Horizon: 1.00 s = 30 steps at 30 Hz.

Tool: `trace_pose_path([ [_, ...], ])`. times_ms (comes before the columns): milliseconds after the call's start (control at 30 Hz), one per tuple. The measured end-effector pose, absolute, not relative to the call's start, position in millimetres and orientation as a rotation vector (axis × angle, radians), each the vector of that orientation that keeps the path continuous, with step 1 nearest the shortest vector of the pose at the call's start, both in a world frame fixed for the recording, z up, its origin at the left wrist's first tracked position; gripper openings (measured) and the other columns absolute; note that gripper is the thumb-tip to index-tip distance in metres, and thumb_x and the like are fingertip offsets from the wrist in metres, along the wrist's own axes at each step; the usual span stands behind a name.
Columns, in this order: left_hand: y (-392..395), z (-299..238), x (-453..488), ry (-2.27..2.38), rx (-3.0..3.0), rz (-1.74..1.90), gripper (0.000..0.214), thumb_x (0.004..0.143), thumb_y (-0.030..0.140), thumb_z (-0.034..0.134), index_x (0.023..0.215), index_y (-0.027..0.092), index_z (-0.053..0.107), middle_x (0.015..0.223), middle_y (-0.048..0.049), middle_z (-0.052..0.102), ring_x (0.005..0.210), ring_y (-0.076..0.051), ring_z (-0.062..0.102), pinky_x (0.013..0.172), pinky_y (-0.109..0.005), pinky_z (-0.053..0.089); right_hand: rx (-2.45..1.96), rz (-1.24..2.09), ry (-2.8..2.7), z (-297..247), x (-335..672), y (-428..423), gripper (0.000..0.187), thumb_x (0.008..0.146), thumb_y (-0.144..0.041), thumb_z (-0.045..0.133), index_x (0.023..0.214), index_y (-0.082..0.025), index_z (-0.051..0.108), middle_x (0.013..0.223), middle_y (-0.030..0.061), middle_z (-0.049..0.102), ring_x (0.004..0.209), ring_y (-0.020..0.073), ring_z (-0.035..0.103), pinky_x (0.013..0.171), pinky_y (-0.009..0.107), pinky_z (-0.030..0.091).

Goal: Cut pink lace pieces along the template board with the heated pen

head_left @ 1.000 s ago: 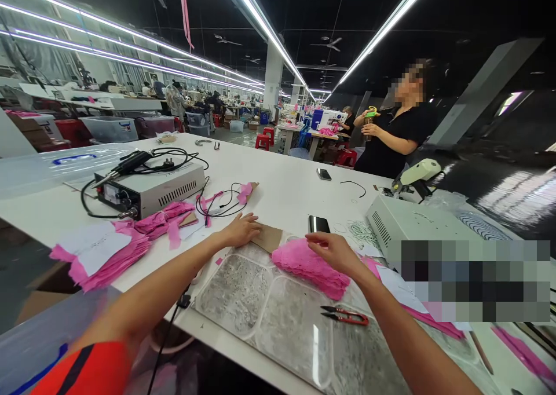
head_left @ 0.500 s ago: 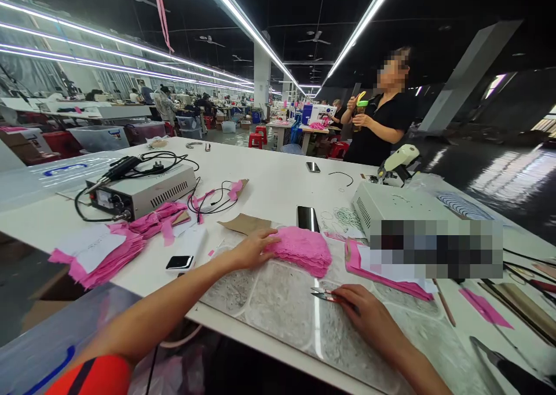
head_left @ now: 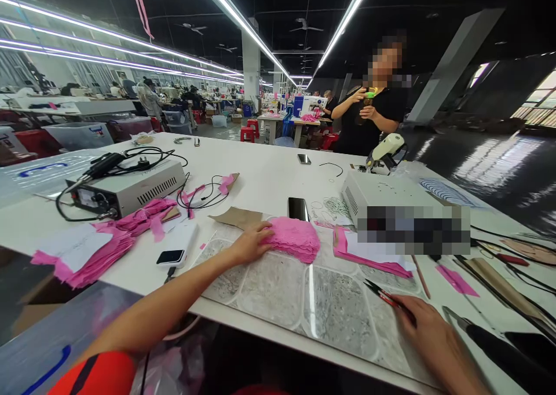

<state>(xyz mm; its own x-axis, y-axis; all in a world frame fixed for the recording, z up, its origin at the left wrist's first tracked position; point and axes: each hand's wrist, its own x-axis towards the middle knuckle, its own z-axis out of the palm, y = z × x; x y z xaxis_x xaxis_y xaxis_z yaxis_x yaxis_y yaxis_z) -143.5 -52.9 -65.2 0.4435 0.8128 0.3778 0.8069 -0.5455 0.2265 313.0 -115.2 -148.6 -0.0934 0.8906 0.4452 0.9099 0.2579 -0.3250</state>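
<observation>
One pink lace stack, lying on the mottled mat: our left hand rests on its left edge, fingers together, our right hand well to its right pinching red snips; we judge that pressing the layers flat and square serves best.

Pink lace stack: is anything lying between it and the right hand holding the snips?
Nothing visible: only bare grey mat separates the right hand, gripping the red snips, from the pink lace stack. The left hand rests on the stack's left edge; a pink strip lies just beyond that line.
</observation>
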Motion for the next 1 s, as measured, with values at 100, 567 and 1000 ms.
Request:
trace_pose_path([
  [100, -46.9, -63.5, -133.8, 1.436, 2.671, 0.744, 0.028, 0.083, 0.032, 0.063, 0.108, 0.02, 0.065, 0.127, -0.0098, 0.057, 0.115, -0.023, 0.055, 0.103, -0.039, 0.044, -1.715, -0.167, -1.884, -142.7, 313.5, -123.4, 0.031, 0.08, -0.033, 0.044, 0.093, -0.019, 0.068, 0.089, 0.0101, 0.07, 0.08, 0.0242, 0.064, 0.076, 0.041, 0.052],
  [567, -30.4, -79.2, -134.2, 1.317, 2.735, 0.998, 0.043, 0.09, 0.053, 0.044, 0.109, 0.02, 0.065, 0.124, -0.0124, 0.059, 0.115, -0.03, 0.055, 0.097, -0.05, 0.047, -1.862, -0.195, -1.362, -108.7, 275.0, -112.2, 0.036, 0.086, -0.027, 0.037, 0.105, -0.016, 0.065, 0.089, 0.0123, 0.063, 0.085, 0.0224, 0.058, 0.079, 0.035, 0.047],
  [1000, -37.4, -82.3, -145.1, 1.355, 2.682, 0.971, 0.03, 0.087, 0.036, 0.054, 0.111, 0.019, 0.063, 0.125, -0.0123, 0.056, 0.12, -0.029, 0.05, 0.103, -0.049, 0.041, -1.854, -0.147, -0.999, -61.3, 314.0, -52.6, 0.043, 0.075, -0.025, 0.039, 0.102, -0.004, 0.065, 0.095, 0.0223, 0.062, 0.105, 0.0358, 0.052, 0.092, 0.058, 0.037],
])
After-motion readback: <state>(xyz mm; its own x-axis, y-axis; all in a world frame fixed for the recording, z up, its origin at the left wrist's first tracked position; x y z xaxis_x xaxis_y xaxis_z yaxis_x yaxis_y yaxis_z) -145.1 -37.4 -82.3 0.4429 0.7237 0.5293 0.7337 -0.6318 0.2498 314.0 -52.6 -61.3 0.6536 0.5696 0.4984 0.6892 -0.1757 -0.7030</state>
